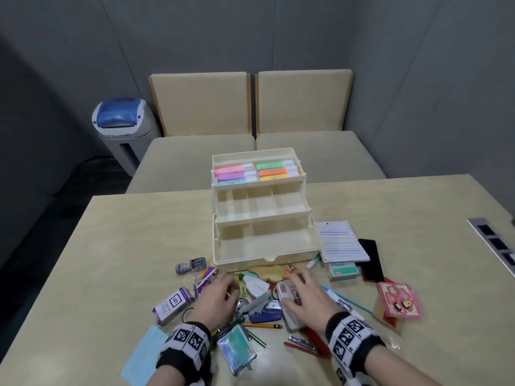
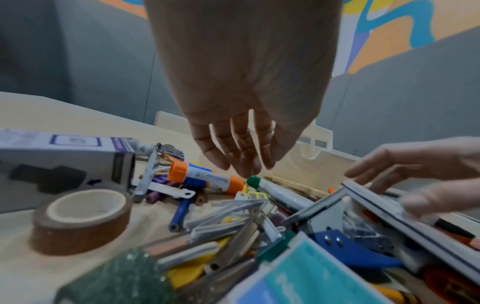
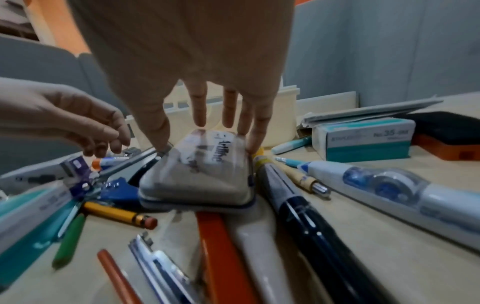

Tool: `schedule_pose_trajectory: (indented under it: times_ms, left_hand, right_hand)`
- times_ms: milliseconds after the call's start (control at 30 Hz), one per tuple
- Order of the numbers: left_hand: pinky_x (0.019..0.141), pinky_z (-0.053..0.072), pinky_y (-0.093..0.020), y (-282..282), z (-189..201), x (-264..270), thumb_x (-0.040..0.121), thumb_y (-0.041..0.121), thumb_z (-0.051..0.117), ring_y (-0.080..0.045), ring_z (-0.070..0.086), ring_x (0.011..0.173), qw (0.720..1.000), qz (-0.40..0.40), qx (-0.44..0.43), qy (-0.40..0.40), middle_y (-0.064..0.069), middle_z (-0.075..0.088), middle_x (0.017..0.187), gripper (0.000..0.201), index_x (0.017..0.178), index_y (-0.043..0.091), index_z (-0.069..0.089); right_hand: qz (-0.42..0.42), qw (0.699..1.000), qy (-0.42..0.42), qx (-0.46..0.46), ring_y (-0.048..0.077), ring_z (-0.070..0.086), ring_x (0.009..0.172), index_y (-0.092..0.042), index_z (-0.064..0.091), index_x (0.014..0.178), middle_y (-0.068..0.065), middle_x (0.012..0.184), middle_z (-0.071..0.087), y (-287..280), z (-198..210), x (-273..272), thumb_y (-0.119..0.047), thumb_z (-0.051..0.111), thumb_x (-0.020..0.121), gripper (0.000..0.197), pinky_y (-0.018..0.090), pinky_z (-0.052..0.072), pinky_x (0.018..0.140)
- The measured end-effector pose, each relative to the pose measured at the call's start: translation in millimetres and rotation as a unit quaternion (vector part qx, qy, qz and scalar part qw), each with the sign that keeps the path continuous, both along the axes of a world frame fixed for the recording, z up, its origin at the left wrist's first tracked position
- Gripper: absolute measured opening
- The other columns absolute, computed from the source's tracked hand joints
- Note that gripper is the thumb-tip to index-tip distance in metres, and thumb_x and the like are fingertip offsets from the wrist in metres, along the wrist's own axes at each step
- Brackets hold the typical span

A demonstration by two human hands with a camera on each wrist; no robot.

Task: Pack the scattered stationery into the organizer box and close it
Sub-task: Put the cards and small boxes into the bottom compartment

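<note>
From the head view, the cream plastic tiered organizer box [image 1: 262,218] is standing open on the beige table [image 1: 111,246] behind the scattered stationery, its top tray holding pastel highlighters, while both wrist views are cutting it down to a strip of wall. The right wrist view is showing the right hand [image 3: 197,98] clasping a grey stamp pad case marked "Artline" [image 3: 200,170] between thumb and fingers. The left hand [image 2: 241,123] is hanging loosely spread, empty, over an orange-capped glue stick [image 2: 205,178]; much of the pile is blurring together.
</note>
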State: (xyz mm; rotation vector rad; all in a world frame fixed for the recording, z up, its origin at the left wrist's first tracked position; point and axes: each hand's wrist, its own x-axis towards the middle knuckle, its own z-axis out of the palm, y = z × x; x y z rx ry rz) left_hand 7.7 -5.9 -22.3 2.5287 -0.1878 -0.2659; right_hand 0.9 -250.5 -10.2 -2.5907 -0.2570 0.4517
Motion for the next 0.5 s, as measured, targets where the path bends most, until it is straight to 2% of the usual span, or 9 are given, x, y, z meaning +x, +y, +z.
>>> schedule_pose_trajectory:
  times_ms: [67, 133, 200, 267, 333, 400, 433, 500]
  left_hand:
    - [0.069, 0.043, -0.018, 4, 1, -2, 0.093, 0.026, 0.053, -0.004, 0.054, 0.080, 1.000, 0.009, 0.001, -0.009, 0.012, 0.058, 0.094, 0.003, 0.093, 0.028, 0.055]
    - [0.070, 0.042, -0.019, 9, 1, -5, 0.092, 0.025, 0.054, -0.006, 0.055, 0.082, 1.000, 0.026, 0.001, -0.017, 0.011, 0.060, 0.096, 0.011, 0.102, 0.026, 0.059]
    - [0.071, 0.040, -0.020, 15, 4, -6, 0.092, 0.024, 0.055, -0.007, 0.054, 0.084, 0.999, 0.040, -0.004, -0.026, 0.012, 0.059, 0.095, 0.012, 0.104, 0.025, 0.060]
    - [0.068, 0.038, -0.020, 19, 6, -7, 0.092, 0.023, 0.055, -0.008, 0.053, 0.082, 0.999, 0.047, 0.000, -0.026, 0.012, 0.056, 0.090, 0.006, 0.096, 0.027, 0.058]
    - [0.065, 0.036, -0.017, 22, 7, -8, 0.092, 0.023, 0.055, -0.007, 0.052, 0.079, 0.999, 0.050, 0.009, -0.019, 0.012, 0.054, 0.087, 0.007, 0.091, 0.030, 0.055]
    - [0.062, 0.034, -0.015, 24, 7, -8, 0.093, 0.023, 0.054, -0.006, 0.051, 0.077, 0.998, 0.056, 0.011, -0.013, 0.012, 0.054, 0.085, 0.007, 0.089, 0.029, 0.054]
    - [0.062, 0.035, -0.016, 26, 7, -8, 0.092, 0.024, 0.054, -0.006, 0.052, 0.076, 0.998, 0.060, 0.010, -0.011, 0.011, 0.055, 0.085, 0.008, 0.087, 0.029, 0.054]
    - [0.064, 0.038, -0.020, 30, 4, -8, 0.092, 0.024, 0.054, -0.008, 0.054, 0.077, 0.997, 0.070, 0.012, -0.002, 0.010, 0.057, 0.086, 0.009, 0.085, 0.030, 0.053]
  right_hand:
    - [-0.060, 0.998, -0.021, 0.012, 0.012, 0.041, 0.118, -0.027, 0.045, 0.130, -0.003, 0.130, 0.037, -9, 0, 10, -0.041, 0.048, 0.094, 0.039, 0.031, 0.040, 0.102]
    - [-0.156, 0.986, -0.064, -0.019, 0.016, 0.043, 0.115, -0.020, 0.050, 0.124, 0.002, 0.128, 0.043, -28, 3, 27, -0.032, 0.048, 0.095, 0.031, 0.031, 0.040, 0.099]
    - [-0.274, 0.957, -0.068, -0.070, 0.023, 0.042, 0.119, -0.018, 0.047, 0.125, 0.009, 0.131, 0.042, -54, 8, 47, -0.026, 0.050, 0.094, 0.033, 0.037, 0.038, 0.098]
    - [-0.366, 0.923, -0.009, -0.120, 0.031, 0.038, 0.124, -0.016, 0.040, 0.130, 0.015, 0.135, 0.036, -78, 8, 66, -0.030, 0.053, 0.092, 0.043, 0.044, 0.036, 0.100]
    - [-0.394, 0.905, 0.059, -0.148, 0.034, 0.035, 0.126, -0.013, 0.035, 0.133, 0.018, 0.137, 0.035, -96, 3, 81, -0.040, 0.056, 0.089, 0.057, 0.047, 0.035, 0.101]
    - [-0.394, 0.902, 0.096, -0.147, 0.035, 0.036, 0.127, -0.009, 0.034, 0.134, 0.020, 0.137, 0.039, -105, -4, 90, -0.046, 0.060, 0.084, 0.067, 0.047, 0.036, 0.101]
    - [-0.397, 0.902, 0.099, -0.139, 0.036, 0.038, 0.126, -0.008, 0.036, 0.133, 0.021, 0.135, 0.041, -106, -4, 94, -0.045, 0.064, 0.082, 0.070, 0.046, 0.037, 0.101]
    - [-0.425, 0.895, 0.093, -0.095, 0.039, 0.044, 0.121, -0.003, 0.040, 0.128, 0.023, 0.132, 0.044, -109, -4, 102, -0.034, 0.071, 0.080, 0.065, 0.044, 0.041, 0.098]
